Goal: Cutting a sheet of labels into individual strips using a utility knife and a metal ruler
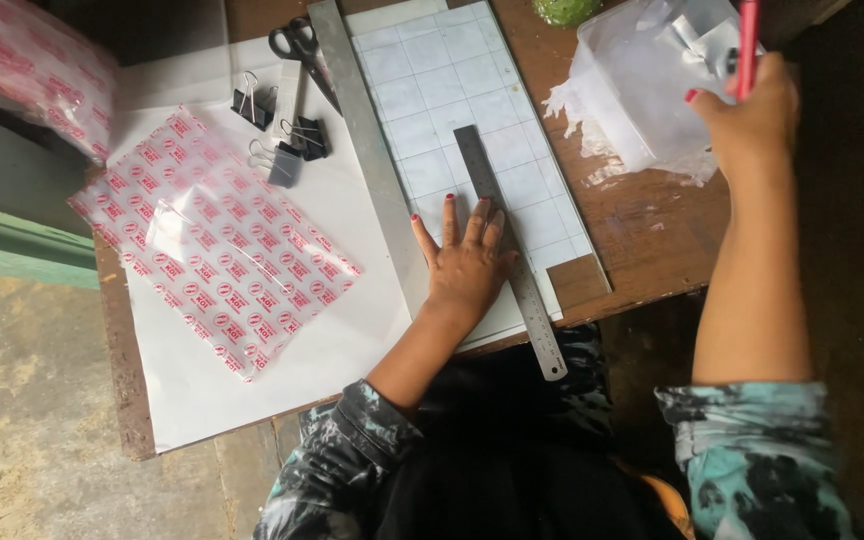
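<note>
My left hand [467, 265] lies flat, fingers spread wide, gripping nothing; it presses the short steel ruler [508, 250] onto the gridded sheet [457, 90]. The ruler runs slantwise, its lower end sticking out past the wooden table's [652, 235] near edge. A longer metal straightedge [367, 150] lies just beside my thumb, along the sheet's left side.

My right hand [752, 115] is raised over the table's right corner, fingers curled tight around a red pen-like tool [748, 45]; I think it is a knife or pen, but blur hides its tip. Just behind it sits a translucent plastic container [642, 85] with torn white scraps at its foot.

To my left, a large white sheet [282, 350] overhangs the table's front edge. On it lies a flat clear packet with a red repeated print [212, 250], tilted, its corner near the left rim. Black binder clips [277, 135] and scissors [297, 42] cluster above it. Bare wood shows between the gridded sheet and the container.
</note>
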